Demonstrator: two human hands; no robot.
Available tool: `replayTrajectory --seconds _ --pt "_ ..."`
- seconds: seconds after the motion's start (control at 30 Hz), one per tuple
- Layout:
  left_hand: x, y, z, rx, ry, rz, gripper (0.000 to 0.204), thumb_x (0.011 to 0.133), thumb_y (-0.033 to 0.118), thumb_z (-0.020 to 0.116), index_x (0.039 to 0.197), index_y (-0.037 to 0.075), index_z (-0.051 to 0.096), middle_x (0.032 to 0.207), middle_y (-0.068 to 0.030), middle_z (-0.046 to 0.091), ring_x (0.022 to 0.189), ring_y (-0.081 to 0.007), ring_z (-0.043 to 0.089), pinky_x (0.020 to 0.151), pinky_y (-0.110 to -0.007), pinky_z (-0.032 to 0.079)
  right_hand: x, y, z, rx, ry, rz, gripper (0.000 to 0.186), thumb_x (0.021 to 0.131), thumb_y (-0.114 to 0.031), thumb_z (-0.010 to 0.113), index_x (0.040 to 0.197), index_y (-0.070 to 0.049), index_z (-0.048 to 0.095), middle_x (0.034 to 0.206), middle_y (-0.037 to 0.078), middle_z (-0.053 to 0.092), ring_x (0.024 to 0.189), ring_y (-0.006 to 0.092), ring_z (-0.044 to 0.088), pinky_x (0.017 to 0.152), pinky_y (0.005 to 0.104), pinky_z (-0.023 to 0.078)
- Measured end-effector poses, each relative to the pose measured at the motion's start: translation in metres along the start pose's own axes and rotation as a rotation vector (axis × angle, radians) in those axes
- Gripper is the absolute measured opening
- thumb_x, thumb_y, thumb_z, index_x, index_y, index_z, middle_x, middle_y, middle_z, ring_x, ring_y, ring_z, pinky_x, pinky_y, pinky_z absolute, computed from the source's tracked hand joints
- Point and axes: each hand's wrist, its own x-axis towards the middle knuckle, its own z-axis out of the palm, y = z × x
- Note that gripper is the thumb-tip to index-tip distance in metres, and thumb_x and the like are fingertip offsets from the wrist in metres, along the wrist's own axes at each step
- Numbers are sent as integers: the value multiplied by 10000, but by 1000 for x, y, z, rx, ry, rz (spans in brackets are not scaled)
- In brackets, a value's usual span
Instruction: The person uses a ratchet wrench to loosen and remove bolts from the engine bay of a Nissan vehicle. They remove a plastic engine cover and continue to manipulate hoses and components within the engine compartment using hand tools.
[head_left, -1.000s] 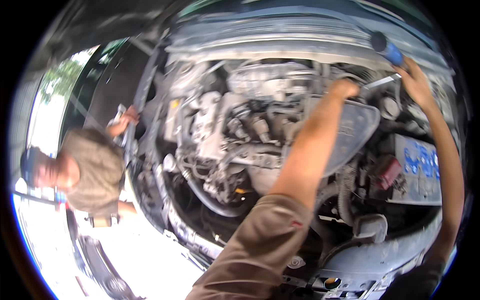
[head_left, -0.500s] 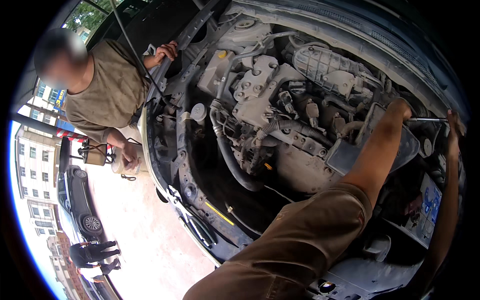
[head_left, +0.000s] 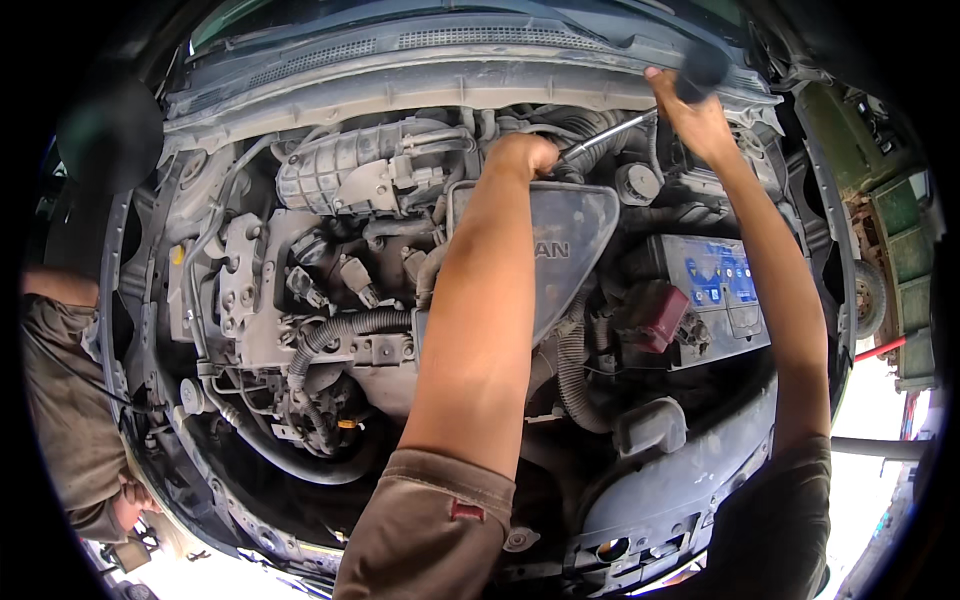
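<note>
My right hand (head_left: 692,122) is closed around the upper end of a long chrome-shafted tool (head_left: 615,131), its thumb pointing up. A dark blurred shape beside the fingers hides the handle, so I cannot tell the tool's exact kind. The shaft slants down to the left. At its lower end my left hand (head_left: 526,153) is curled, its fingers mostly turned away, beside a ribbed air hose (head_left: 592,150). Under my left forearm lies the dark plastic air box cover (head_left: 575,225). The tool's tip is hidden behind the left hand.
The engine (head_left: 245,290) fills the left of the bay, with a ribbed intake manifold (head_left: 345,165) behind. A battery (head_left: 715,290) with a red terminal cover (head_left: 657,315) sits at right. At far left another person's sleeve (head_left: 65,400) and hand (head_left: 132,500) show by the car's edge.
My view has swung to the right, bringing the engine bay to the centre. Both hands stay on the tool, its shaft now slanting in view. The other person has shifted toward the left rim.
</note>
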Motion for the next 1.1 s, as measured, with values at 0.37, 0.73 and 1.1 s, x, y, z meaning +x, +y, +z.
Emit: replayTrajectory --seconds 0.37,0.73,1.1 --pt "-23 -14 -17 -19 -105 30 200 736 162 655 876 30 710 866 -96 637 776 -164 545 631 -327 424 50 -103 3 -401 -213 -72 607 883 -584 566 987 6 668 971 266 664 982 386 640 889 453 475" --pt "-19 -23 -5 84 -69 155 186 814 81 628 957 0 714 870 -73 688 797 -170 616 686 -335 470 19 -162 19 -541 -187 -108 299 942 -314 576 1122 -91 660 1079 165 677 1138 329 587 954 497 437" --pt "8 -49 -9 -426 -57 -28 251 759 21 630 1003 -1 684 941 -107 658 818 -197 610 695 -330 461 14 -175 37 -365 -52 -318 423 753 -506 671 829 -97 745 948 91 690 1032 259 611 971 452 401"
